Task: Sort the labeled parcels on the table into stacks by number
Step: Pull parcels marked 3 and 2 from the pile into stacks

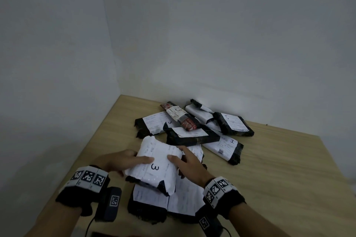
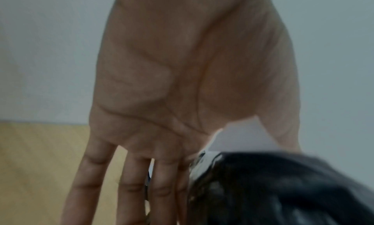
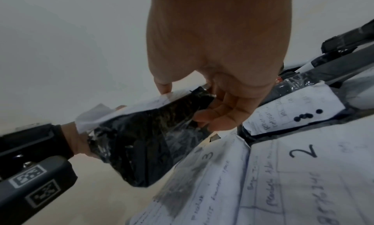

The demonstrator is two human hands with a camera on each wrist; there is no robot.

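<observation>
the held parcel (image 1: 154, 165), marked "3", sits in the lower middle of the head view, raised a little above two flat parcels on the table (image 1: 269, 179). its long axis runs from the upper left down to the lower right of that frame, tilted, with the black wrapped end low and toward the bottom.

the left hand (image 1: 119, 160) takes the left long edge: thumb on the white label, fingers straight underneath, as the left wrist view shows, so it pinches the parcel between thumb and flat fingers. the right hand (image 1: 187, 167) takes the opposite edge, thumb on top and fingers curled under the black wrap in the right wrist view. both hands grip the same parcel, one at each side of it, so neither is nearer.

directly beneath lie the near parcel (image 1: 152, 197), labelled "3" in the right wrist view, at lower centre, and just to its right the "2" parcel (image 3: 303, 151). the held one hangs mostly over the "3", which seems the likely place for it; a short drop straight down should do, kept left of the "2".

the unsorted heap (image 1: 192, 127) lies further up the frame, well apart from the hands, with a "1" parcel (image 1: 223, 145) at its right edge.
</observation>
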